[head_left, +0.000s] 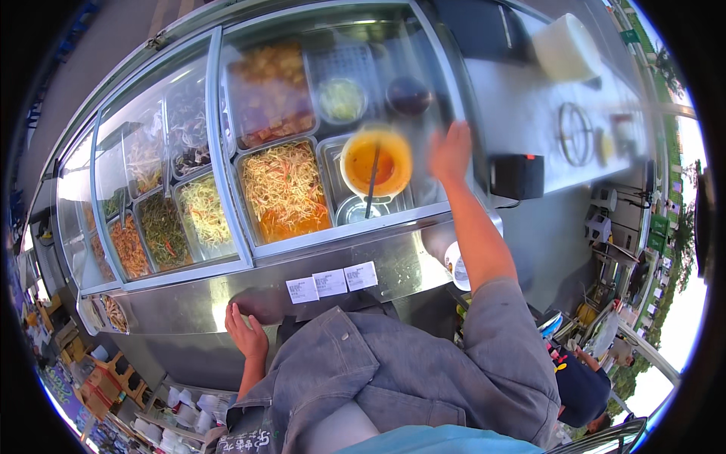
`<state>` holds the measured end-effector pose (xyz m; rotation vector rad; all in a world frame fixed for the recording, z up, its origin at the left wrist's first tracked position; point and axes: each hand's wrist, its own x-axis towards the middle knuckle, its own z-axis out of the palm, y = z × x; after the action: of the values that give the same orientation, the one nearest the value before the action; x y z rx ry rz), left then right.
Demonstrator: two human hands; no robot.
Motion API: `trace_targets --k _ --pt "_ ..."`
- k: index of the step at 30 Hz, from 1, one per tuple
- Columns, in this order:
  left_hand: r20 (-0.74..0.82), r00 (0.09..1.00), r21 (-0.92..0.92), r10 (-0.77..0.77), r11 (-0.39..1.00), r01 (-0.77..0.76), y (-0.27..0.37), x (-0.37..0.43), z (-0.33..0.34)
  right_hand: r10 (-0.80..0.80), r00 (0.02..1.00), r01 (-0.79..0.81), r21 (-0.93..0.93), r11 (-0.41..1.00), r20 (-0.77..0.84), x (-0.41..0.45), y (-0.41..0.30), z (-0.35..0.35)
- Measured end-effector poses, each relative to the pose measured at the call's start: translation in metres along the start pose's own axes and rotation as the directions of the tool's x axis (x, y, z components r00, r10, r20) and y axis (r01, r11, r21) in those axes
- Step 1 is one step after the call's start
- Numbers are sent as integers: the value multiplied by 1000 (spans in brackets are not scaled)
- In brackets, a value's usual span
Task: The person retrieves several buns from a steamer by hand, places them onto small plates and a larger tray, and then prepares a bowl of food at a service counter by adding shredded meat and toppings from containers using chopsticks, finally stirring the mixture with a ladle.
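My right hand (pixel 452 150) is raised over the right end of a glass-fronted food case, blurred, with no object visible in it. To its left is a pale bowl of orange-red sauce (pixel 363 162) with a dark-handled utensil standing in it, beside a metal tray of shredded noodle-like food (pixel 281 187). My left hand (pixel 247 332) rests at the near edge of the steel counter (pixel 198 298), fingers slightly apart, holding nothing. Three printed paper slips (pixel 330 284) lie on the counter between my hands.
More trays of shredded dishes (pixel 161 227) fill the case at left. A black box (pixel 516 176) with a red light stands right of my forearm, near a white side table (pixel 510 108) with a large white container (pixel 567 48). A person (pixel 581 389) in dark clothing is behind at lower right.
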<state>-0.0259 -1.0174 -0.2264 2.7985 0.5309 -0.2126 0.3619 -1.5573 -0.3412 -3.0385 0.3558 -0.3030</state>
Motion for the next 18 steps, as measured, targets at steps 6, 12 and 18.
trace_targets --k 6,12,18 --pt "-10 985 -46 174 984 -175 12 19 -6 61 990 -68 -51 996 -124 -8 -30 -4" --pt "-60 996 -109 67 991 -73 -15 3 -18 187 982 -184 -160 970 5 13 -56 -28" --pt "-130 983 -97 -129 988 117 -75 -53 -9 537 842 -518 -212 829 42 45 -85 -50"
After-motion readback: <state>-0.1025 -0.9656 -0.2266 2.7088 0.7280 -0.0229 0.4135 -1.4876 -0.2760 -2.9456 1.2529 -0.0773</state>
